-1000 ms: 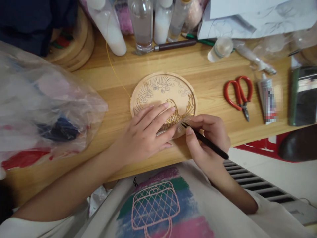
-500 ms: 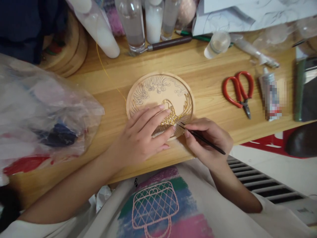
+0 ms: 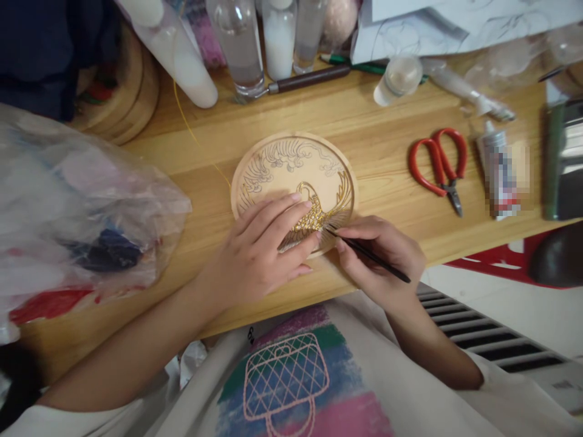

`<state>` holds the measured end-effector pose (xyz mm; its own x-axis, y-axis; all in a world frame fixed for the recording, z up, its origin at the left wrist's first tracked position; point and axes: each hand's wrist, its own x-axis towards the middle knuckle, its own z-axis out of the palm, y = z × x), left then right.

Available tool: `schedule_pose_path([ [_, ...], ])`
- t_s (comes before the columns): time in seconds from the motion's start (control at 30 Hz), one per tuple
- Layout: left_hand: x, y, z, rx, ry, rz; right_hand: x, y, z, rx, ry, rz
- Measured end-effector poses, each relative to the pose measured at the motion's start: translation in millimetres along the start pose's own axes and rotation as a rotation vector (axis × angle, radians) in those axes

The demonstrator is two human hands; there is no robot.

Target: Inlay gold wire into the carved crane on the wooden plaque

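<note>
A round wooden plate (image 3: 291, 141) with a raised rim lies on the table in front of me. It bears a drawn bird and wave-like pattern, partly outlined in gold wire (image 3: 314, 215). My left hand (image 3: 266, 252) rests flat over the plate's lower left, fingers stretched out, hiding part of the design. Between the thumb and fingers of my right hand (image 3: 382, 255) are slim black tweezers (image 3: 376, 260), their tips at the lower right of the pattern, close to my left fingertips. A loose gold thread-like wire (image 3: 194, 135) runs from the plate's left edge up to the bottles.
Red-handled pliers (image 3: 439, 167) and a glue tube (image 3: 498, 170) lie to the right. Along the back stand clear bottles (image 3: 237, 48), a dark-handled tool (image 3: 310, 79) and a small cup (image 3: 397, 79). A plastic bag (image 3: 104, 200) covers the left side. Papers (image 3: 410, 33) lie at the back right.
The right hand and tweezers have shifted very slightly left. My left hand stays in place on the plate; the view has moved a little.
</note>
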<state>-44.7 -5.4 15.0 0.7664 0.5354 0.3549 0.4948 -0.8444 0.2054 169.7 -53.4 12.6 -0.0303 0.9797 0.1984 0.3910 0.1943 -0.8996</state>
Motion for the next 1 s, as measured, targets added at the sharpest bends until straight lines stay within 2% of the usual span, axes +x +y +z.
schedule_pose_path([
  [0.33,-1.7,0.8,0.1,0.007,-0.03,-0.011,0.1,-0.4,-0.4,-0.002,0.003,-0.009],
  [0.6,-1.2,-0.8,1.2,-0.008,-0.001,-0.017,3.8,0.1,-1.4,0.004,0.015,-0.023],
  [0.83,-4.2,-3.2,1.0,-0.043,-0.004,-0.195,4.6,-2.2,-2.6,0.041,0.013,-0.014],
  [1.0,-3.9,-2.5,2.5,-0.083,-0.027,-0.246,5.8,-2.6,-2.3,0.054,0.005,0.005],
])
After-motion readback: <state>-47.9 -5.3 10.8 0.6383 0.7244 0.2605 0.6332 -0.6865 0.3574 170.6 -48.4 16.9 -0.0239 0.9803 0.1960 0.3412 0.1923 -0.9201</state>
